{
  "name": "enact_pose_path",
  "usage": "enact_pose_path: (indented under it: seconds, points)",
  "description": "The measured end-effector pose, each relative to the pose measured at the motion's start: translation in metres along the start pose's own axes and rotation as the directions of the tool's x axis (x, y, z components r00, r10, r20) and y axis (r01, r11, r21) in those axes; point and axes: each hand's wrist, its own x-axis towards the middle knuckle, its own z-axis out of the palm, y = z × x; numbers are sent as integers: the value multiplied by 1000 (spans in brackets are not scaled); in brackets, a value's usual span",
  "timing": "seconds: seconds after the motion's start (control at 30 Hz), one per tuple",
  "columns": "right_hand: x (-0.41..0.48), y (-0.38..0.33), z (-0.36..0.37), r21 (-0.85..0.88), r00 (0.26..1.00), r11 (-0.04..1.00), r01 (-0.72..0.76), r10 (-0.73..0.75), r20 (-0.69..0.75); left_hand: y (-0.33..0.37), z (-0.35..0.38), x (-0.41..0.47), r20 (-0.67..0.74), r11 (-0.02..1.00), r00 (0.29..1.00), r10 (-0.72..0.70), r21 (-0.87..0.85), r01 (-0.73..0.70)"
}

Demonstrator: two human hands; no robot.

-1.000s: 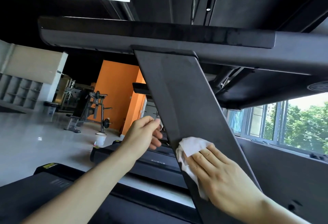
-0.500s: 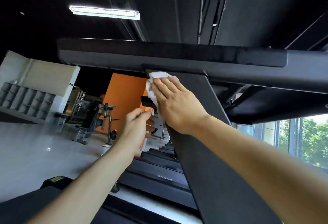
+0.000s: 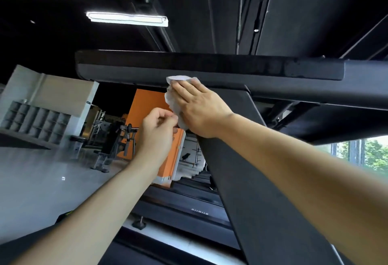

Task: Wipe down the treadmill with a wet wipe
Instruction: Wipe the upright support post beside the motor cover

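wet wipe [image 3: 173, 99] is lying flat where the slanted treadmill upright [image 3: 241, 180] is meeting the long crossbar [image 3: 231, 69] overhead. its upper edge is lapping onto the crossbar and its left side is hanging past the upright's left edge. my right hand [image 3: 197, 109] is pressing it there, fingers straight and close together. my left hand [image 3: 156, 132] is hovering just beside the wipe's lower edge, fingers curled, thumb meeting forefinger; i cannot tell whether they are pinching the wipe. open air is lying left of the upright, above the pale floor [image 3: 42, 180]; the crossbar is closing off the room above.
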Motion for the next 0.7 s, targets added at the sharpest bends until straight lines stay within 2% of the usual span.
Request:
enact_pose_path:
  seconds: [0.07, 0.2, 0.3, 0.37, 0.43, 0.53, 0.63, 0.7]
  points:
    - [-8, -8, 4, 6, 1000, 1000, -16, 16, -23, 7, -2, -1, -8, 998, 998, 62, 15, -62]
    - [-76, -33, 14, 139, 994, 988, -70, 80, -68, 6, 1, -12, 17, 988, 993, 118, 100, -119]
    - [-148, -48, 5, 198, 974, 955, -220, 227, -17, -8, 10, -28, 67, 989, 995, 69, 130, -77]
    - [-196, -62, 1, 194, 964, 944, -266, 263, 41, -18, 15, -41, 118, 989, 993, 29, 140, -45]
    - [-247, -83, 5, 184, 977, 960, -209, 198, 77, -30, 23, -56, 195, 990, 981, -19, 142, -9]
    - [-301, -104, 14, 197, 991, 980, 2, -27, 128, -42, 32, -75, 289, 984, 953, -92, 173, 43]
    - [-284, -97, 16, 240, 988, 963, 119, -139, 64, -54, 38, -84, 344, 984, 928, -143, 148, 97]
    - [-248, -88, 18, 238, 992, 963, 123, -127, 1, -57, 39, -86, 319, 985, 938, -137, 141, 96]
